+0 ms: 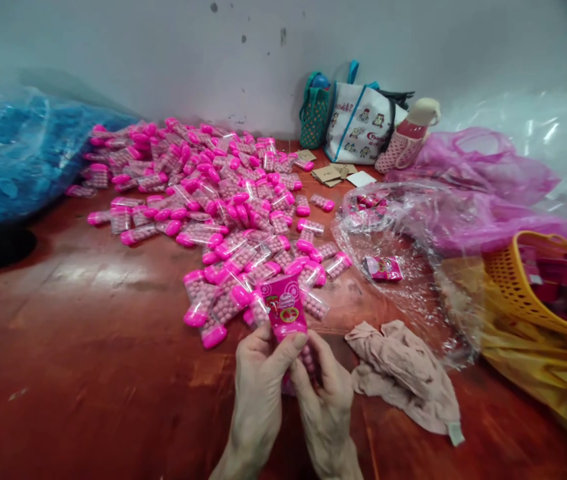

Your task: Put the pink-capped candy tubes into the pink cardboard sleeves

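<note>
- the left hand [260, 377] is closed in a pinch, thumb over the lower edge of a printed pink wrapper [286, 303], which stands up above the fingers.
- the right hand [326, 393] is curled, with thumb and fingers close together, around a clear bottle of pink balls [308, 360] (only a small part of it is visible between the fingers).
- so the wrapper and the bottle are both in front of the person, above the red floor [88, 373], and the two hands are touching or almost touching.
- the step in hand seems to be, in my judgement, the fitting of the wrapper to the bottle; how far the bottle is inside it, i cannot tell, because the fingers cover this place.
- for the next move, i judge that it calls for a firm hold on the bottle and a gentle, even pull on the wrapper, so that the thin film does not crease or tear.
- just beyond the hands lies a large heap of pink-capped bottles [203, 180].
- to the right, one loose wrapper [384, 268] lies by a clear plastic bag [413, 293], and a yellow basket [506, 273] holds more dark pink pieces.
- a crumpled beige cloth [408, 377] lies near the right hand.
</note>
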Demonstrator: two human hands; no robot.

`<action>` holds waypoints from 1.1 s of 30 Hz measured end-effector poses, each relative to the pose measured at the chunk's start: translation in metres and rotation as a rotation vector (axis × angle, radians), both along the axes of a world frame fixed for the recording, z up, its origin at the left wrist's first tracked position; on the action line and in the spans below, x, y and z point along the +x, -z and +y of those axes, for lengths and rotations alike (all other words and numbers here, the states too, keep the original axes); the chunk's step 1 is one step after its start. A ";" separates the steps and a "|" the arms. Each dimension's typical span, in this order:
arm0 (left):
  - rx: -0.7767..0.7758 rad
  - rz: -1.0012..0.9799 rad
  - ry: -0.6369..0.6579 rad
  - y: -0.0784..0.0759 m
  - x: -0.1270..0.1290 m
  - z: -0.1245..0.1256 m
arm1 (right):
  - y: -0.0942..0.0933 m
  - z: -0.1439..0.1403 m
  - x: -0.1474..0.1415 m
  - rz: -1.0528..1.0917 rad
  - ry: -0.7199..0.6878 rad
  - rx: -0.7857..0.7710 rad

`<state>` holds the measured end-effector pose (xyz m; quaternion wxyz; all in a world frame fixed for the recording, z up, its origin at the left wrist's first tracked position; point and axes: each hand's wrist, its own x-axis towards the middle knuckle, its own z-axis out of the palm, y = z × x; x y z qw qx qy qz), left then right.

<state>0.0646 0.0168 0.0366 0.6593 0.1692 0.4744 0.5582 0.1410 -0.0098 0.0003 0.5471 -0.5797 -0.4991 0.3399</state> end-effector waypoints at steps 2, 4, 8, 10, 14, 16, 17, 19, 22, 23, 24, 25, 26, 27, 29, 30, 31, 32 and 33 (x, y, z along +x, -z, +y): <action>0.001 -0.057 -0.039 0.000 0.002 0.000 | 0.001 0.002 0.002 0.065 -0.022 -0.044; 0.016 -0.093 -0.055 0.001 0.002 0.001 | 0.000 0.006 0.004 0.179 -0.070 -0.130; 0.077 0.024 0.029 0.008 -0.008 0.003 | -0.010 0.012 0.009 0.416 -0.166 -0.281; 0.105 0.100 0.111 0.011 -0.015 0.003 | -0.017 0.012 0.010 0.482 -0.199 -0.316; 0.048 0.043 0.239 0.010 -0.023 0.005 | -0.024 0.010 0.010 0.514 -0.218 -0.340; 0.021 -0.023 0.195 0.006 -0.023 0.007 | -0.022 0.008 0.008 0.432 -0.193 -0.349; 0.020 -0.050 0.170 0.004 -0.022 0.008 | -0.020 0.007 0.007 0.363 -0.170 -0.343; 0.014 -0.085 0.148 0.001 -0.020 0.011 | -0.016 0.004 0.003 0.229 -0.120 -0.298; -0.065 -0.107 0.080 -0.002 -0.017 0.015 | -0.010 0.003 -0.001 0.155 -0.176 -0.265; -0.086 -0.121 0.030 -0.002 -0.017 0.016 | -0.010 0.003 -0.002 0.157 -0.235 -0.282; -0.092 -0.138 -0.008 -0.002 -0.017 0.016 | -0.009 0.003 -0.003 0.163 -0.286 -0.304; -0.090 -0.150 -0.028 -0.002 -0.017 0.017 | -0.009 0.002 -0.004 0.170 -0.322 -0.325; -0.082 -0.156 -0.024 -0.002 -0.017 0.017 | -0.009 0.002 -0.005 0.180 -0.338 -0.340; -0.071 -0.158 0.004 -0.002 -0.017 0.016 | -0.009 0.001 -0.006 0.197 -0.338 -0.346; -0.040 -0.150 0.085 -0.002 -0.016 0.015 | -0.011 -0.001 -0.008 0.244 -0.334 -0.355; -0.020 -0.144 0.119 -0.002 -0.016 0.014 | -0.013 -0.002 -0.008 0.266 -0.340 -0.358; -0.001 -0.138 0.149 -0.001 -0.016 0.013 | -0.016 -0.003 -0.008 0.281 -0.345 -0.356; 0.018 -0.136 0.177 -0.001 -0.016 0.012 | -0.018 -0.003 -0.008 0.289 -0.339 -0.349; 0.031 -0.138 0.202 0.000 -0.015 0.011 | -0.020 -0.003 -0.008 0.288 -0.322 -0.339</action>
